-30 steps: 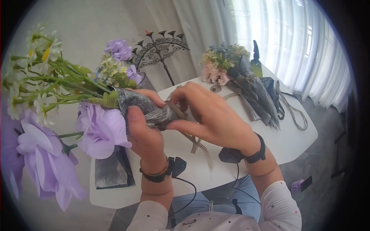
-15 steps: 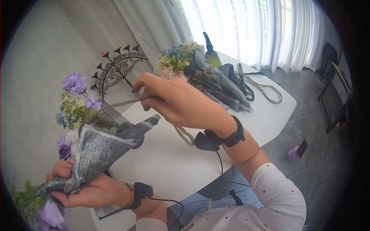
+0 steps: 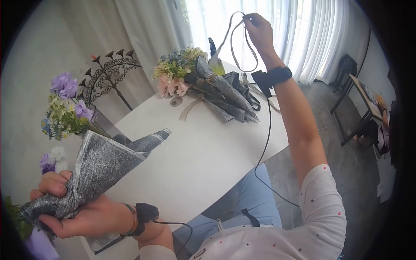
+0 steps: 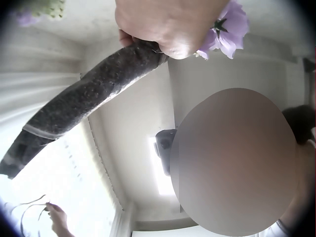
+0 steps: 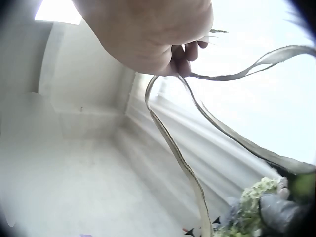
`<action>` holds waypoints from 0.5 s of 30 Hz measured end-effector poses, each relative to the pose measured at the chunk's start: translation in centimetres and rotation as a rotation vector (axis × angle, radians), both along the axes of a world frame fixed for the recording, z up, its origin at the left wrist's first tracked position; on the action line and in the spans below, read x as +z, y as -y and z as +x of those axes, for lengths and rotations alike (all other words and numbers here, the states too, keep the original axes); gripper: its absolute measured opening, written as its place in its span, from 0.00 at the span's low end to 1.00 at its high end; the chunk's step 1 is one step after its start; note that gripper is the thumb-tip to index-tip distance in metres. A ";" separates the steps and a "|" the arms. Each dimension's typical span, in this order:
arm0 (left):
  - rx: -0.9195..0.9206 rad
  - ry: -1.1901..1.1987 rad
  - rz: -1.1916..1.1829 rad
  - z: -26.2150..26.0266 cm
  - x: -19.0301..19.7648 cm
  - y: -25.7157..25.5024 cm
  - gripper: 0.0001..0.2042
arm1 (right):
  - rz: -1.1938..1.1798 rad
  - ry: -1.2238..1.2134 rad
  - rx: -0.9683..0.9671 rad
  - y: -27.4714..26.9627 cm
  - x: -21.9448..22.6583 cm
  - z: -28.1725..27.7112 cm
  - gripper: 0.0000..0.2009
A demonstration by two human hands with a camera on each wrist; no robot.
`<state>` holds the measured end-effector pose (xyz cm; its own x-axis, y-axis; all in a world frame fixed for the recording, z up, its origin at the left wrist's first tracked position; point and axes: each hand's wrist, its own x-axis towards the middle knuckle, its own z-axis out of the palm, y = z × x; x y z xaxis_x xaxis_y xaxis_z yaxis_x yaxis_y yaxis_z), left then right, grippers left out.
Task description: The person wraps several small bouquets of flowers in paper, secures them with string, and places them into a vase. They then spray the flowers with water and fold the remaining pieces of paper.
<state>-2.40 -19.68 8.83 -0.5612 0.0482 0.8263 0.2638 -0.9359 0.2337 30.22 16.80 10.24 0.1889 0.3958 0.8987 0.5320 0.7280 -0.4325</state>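
My left hand (image 3: 97, 216) grips the gathered neck of a bouquet wrapped in crinkled dark grey paper (image 3: 99, 169). The paper's tail end points up and to the right, and lilac flowers (image 3: 41, 247) hang beyond the fist at the lower left edge. In the left wrist view the long wrapped end (image 4: 94, 84) sticks out from the fist, with a lilac bloom (image 4: 232, 29) on the other side. Raised high before the window, my right hand (image 3: 260, 34) pinches a thin beige ribbon (image 5: 229, 131), which dangles in loops from the fingertips.
On the white table (image 3: 186, 160) lies another grey-wrapped bouquet (image 3: 225, 95) with pink and blue flowers, near a spray bottle (image 3: 214, 63). A dark metal candelabrum (image 3: 108, 78) and a glass vase (image 3: 104, 123) of flowers stand at the left. Far right, another person (image 3: 383, 125) is partly visible.
The bouquet has swung round from flowers at left to its wrapped tail facing up, in my left hand. My right hand has left the wrap's neck and lifted far up and right with the ribbon.
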 end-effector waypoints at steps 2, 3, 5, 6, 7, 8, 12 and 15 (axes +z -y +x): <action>-0.007 -0.014 0.007 0.0 -0.1 0.0 0.17 | -0.102 0.069 -0.147 -1.4 -1.8 1.3 0.09; 0.002 0.006 0.005 0.0 -0.1 0.1 0.17 | -0.159 0.150 -0.179 -2.5 -3.6 2.0 0.09; 0.010 0.025 0.004 0.4 0.2 0.1 0.17 | -0.378 0.389 -0.255 -3.9 -7.3 3.1 0.08; 0.051 0.049 -0.026 0.7 0.4 0.1 0.17 | -0.538 0.549 -0.297 -3.8 -9.0 3.4 0.08; 0.093 0.074 -0.056 0.8 0.5 0.1 0.17 | -0.628 0.633 -0.268 -3.6 -10.7 3.9 0.08; 0.094 0.077 -0.054 0.9 0.6 0.3 0.17 | -0.718 0.718 -0.237 -3.5 -12.2 4.5 0.08; 0.018 0.027 -0.134 0.3 0.8 1.0 0.17 | -1.095 0.926 -0.211 -2.6 -16.2 6.5 0.12; -0.021 -0.007 -0.158 -0.2 0.9 1.2 0.16 | -1.274 1.168 -0.274 0.9 -14.1 6.3 0.14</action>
